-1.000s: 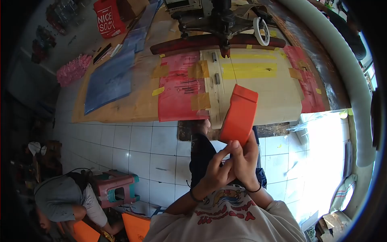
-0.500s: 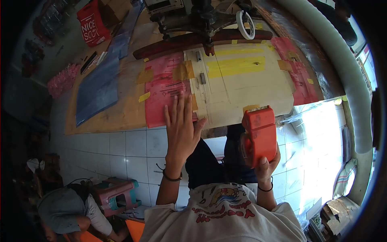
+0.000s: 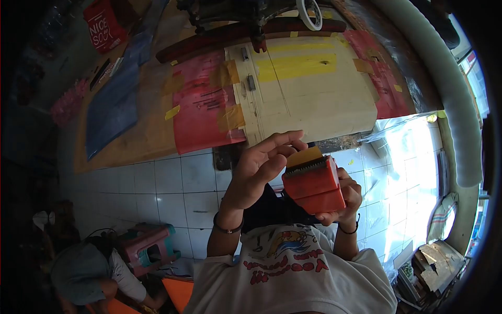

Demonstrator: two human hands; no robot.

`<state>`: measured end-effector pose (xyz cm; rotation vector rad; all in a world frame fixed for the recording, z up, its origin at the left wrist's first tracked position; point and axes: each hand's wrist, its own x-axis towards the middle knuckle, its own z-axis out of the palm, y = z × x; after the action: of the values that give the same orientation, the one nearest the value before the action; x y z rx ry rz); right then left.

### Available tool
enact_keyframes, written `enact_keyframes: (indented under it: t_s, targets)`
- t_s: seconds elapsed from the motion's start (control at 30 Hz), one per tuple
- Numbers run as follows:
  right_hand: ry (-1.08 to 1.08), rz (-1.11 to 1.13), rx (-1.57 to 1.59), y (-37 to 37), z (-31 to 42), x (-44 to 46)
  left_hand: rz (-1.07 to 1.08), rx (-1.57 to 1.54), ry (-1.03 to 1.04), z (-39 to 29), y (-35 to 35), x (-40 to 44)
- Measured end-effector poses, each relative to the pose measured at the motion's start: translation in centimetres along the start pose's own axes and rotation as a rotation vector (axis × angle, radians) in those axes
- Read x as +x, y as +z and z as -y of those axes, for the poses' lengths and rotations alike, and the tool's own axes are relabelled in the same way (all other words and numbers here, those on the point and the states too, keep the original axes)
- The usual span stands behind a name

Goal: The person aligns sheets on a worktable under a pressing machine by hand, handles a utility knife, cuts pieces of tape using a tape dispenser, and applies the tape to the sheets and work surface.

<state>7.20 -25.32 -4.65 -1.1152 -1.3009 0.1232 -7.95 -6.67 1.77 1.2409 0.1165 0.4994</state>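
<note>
A red tape dispenser (image 3: 314, 183) is held in my right hand (image 3: 349, 196), fingers wrapped round its far side. Its toothed cutting edge faces up and toward the table, with a short tan strip of tape (image 3: 306, 158) sticking out past it. Close by on the left is my left hand (image 3: 256, 170), its fingers bent and the thumb apart. Those fingertips are right at the tape strip; whether they touch it I cannot tell. Beyond both hands lies a cream sheet (image 3: 314, 107) on the table, with red patches (image 3: 204, 123), brown tape pieces (image 3: 231, 118) and yellow strips (image 3: 298, 67).
A dark metal frame with a curved red bar (image 3: 209, 39) spans the table's far side; a white ring (image 3: 309, 14) hangs there. Blue sheeting (image 3: 115, 115) lies left. At lower left, a person (image 3: 86, 272) bends near a plastic stool (image 3: 149, 251). A thick white roll (image 3: 444, 78) runs along the right.
My left hand has lifted off the red patch and come to the dispenser. The dispenser has moved left and turned so its cutting edge and tape strip face my left hand.
</note>
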Motion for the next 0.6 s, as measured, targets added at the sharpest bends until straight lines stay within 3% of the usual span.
enact_keyframes:
  t_s: [0.13, 0.33, 0.6]
  targets:
    - [-0.002, 0.039, -0.019, -0.3, 0.4, -0.1, 0.144, 0.118, -0.072, -1.0, -0.8, 0.6]
    - [-0.019, 0.154, -0.110, -1.6, 1.1, 0.5, 0.013, 0.271, -0.098, -1.0, 0.0, 0.5]
    - [0.005, 0.221, -0.153, -2.3, 1.2, -0.5, -0.092, 0.199, -0.077, 1.0, 0.4, 0.0]
